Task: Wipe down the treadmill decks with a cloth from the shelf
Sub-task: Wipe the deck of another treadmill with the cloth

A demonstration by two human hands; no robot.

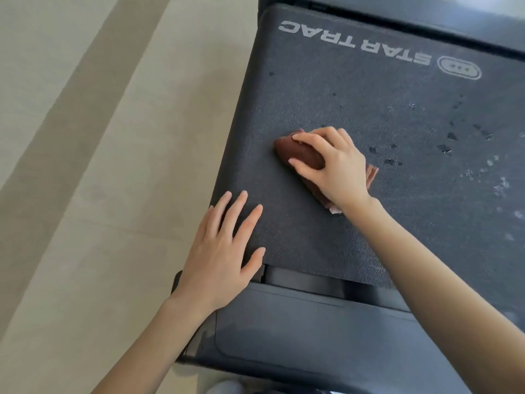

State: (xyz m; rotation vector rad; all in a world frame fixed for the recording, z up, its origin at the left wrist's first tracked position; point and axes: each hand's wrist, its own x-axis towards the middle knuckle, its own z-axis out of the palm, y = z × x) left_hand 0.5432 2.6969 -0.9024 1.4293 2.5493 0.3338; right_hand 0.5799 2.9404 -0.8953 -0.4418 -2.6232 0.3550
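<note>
Droplets [392,162] dot belt [341,95] beyond cloth [298,152] gripped by right hand [332,163]

cloth [301,155]: mostly under right hand [332,163] | deck [369,109]: cut off right

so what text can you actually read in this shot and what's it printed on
"STAR TRAC": white capitals printed on the dark treadmill belt, upside down from this view.
The oval logo beside that wording on the belt: a symbol only, no letters I can read.
The white tag at the edge of the brown cloth: too small to read.
</note>
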